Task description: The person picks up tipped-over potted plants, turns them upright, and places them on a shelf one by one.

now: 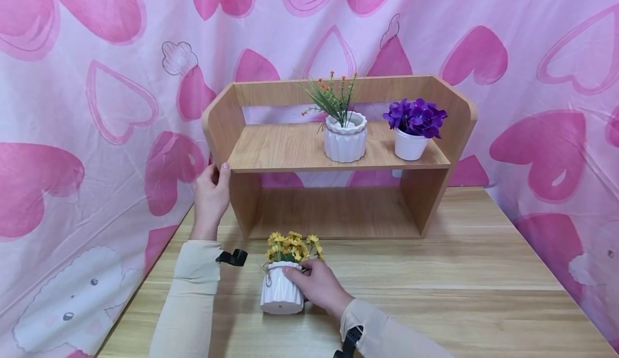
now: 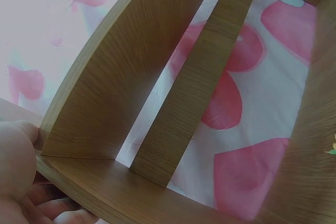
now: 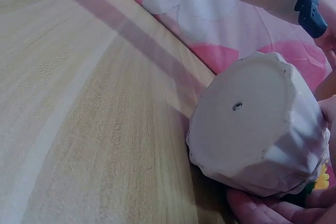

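Note:
My right hand (image 1: 321, 285) grips a white fluted flowerpot (image 1: 282, 293) with yellow flowers (image 1: 292, 246), thumb on its near side. The pot is tilted, its base with a small hole facing the right wrist camera (image 3: 236, 114). It is held above the table in front of the shelf. With my left hand (image 1: 211, 197) I hold the front edge of the wooden shelf's (image 1: 275, 151) left side panel, at the height of the upper board. In the left wrist view, the thumb and curled fingers (image 2: 44, 205) lie on either side of that panel's edge.
On the upper board stand a white pot (image 1: 345, 145) with red-flowered grass and, to its right, a smaller white pot (image 1: 410, 145) of purple flowers. The shelf rests toward the back of the wooden table (image 1: 435, 293). A pink heart-patterned curtain (image 1: 121, 186) hangs around it.

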{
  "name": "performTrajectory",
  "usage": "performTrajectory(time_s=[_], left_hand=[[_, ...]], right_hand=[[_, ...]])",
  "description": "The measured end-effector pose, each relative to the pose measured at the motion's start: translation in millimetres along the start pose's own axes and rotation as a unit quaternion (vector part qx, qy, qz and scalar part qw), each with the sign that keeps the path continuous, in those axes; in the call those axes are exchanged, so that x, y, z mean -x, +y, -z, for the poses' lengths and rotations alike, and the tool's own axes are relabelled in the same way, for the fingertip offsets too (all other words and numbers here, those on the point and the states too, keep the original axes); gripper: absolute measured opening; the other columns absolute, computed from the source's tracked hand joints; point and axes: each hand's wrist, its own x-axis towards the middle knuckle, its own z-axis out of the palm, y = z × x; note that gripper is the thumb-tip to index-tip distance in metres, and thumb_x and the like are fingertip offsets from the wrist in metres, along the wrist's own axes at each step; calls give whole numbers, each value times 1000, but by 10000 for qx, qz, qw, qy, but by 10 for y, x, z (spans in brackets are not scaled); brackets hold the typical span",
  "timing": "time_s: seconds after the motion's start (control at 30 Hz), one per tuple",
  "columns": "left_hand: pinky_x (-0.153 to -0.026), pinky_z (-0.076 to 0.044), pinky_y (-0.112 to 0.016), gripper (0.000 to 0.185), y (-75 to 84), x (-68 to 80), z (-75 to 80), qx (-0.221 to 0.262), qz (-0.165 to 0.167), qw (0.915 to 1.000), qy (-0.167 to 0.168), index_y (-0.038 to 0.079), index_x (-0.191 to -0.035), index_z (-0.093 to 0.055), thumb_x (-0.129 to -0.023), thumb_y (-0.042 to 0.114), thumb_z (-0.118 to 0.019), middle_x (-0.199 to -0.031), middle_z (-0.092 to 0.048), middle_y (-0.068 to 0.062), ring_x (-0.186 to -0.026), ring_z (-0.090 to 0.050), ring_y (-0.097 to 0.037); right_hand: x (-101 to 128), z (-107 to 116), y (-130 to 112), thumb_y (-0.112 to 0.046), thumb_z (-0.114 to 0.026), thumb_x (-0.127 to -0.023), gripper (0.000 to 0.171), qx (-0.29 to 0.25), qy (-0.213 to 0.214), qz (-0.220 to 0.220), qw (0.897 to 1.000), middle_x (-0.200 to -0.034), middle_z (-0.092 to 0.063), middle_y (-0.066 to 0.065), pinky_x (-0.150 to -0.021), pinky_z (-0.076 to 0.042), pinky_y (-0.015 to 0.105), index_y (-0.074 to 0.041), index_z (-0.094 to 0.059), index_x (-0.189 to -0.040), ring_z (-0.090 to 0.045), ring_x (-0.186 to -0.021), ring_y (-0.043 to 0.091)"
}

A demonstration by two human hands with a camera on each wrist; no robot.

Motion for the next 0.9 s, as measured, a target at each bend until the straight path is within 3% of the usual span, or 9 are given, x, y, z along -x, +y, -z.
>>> performTrajectory(time_s=[0.3, 0.53, 0.9], left_hand=[[-120, -49, -56, 62, 3, -6, 10, 4, -4, 10000, -10, 6, -157, -55, -112, 47, -50, -155, -61, -23, -140, -62, -39], [-118, -51, -56, 62, 10, -9, 9, -21, 12, 10000, -12, 6, -157, -56, -112, 48, -50, -153, -62, -23, -137, -64, -39], [-118, -52, -56, 62, 0, -9, 4, -28, 35, 10000, -50, 6, -157, -56, -112, 49, -50, -152, -63, -23, -134, -64, -38]], right_hand=[[46, 54, -61, -52, -78, -96, 72, 312, 148, 56, 9994, -110, -71, 12, -87, -60, 42, 8, -64, -135, -67, -99, 21], [58, 104, -69, -46, -80, -96, 67, 326, 180, 407, 9985, -108, -72, 12, -82, -61, 38, 8, -65, -134, -68, -95, 20], [60, 159, -77, -44, -81, -95, 70, 308, 318, 591, 9973, -114, -72, 12, -84, -60, 35, 5, -64, -140, -66, -98, 20]])
